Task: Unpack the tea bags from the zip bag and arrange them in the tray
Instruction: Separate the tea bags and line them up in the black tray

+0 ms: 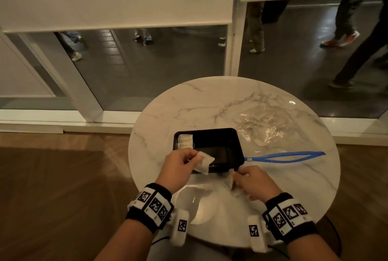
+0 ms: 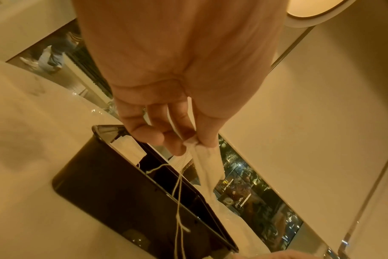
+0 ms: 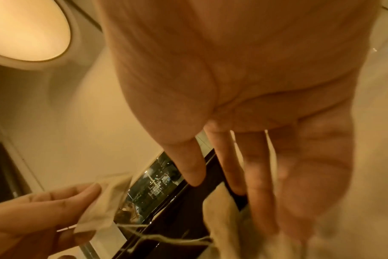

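Low in the frame's centre, both hands work tea bags beside the tray.

Left hand (image 1: 179,166) pinches a soft white tea bag (image 1: 204,162) over the glossy black tray (image 1: 236,145); right hand (image 1: 255,183) grips more tea bags (image 1: 232,181) on the marble counter (image 1: 189,109); crinkled clear zip bag (image 1: 266,124) lies upper right.

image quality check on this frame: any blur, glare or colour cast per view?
Head: dim but sharp, glare patches on the marble table, wide-angle bending at the edges. Left wrist: strong orange cast, held tea bag and tray fairly sharp. Right wrist: same cast, motion blur smears the right hand and fingers.
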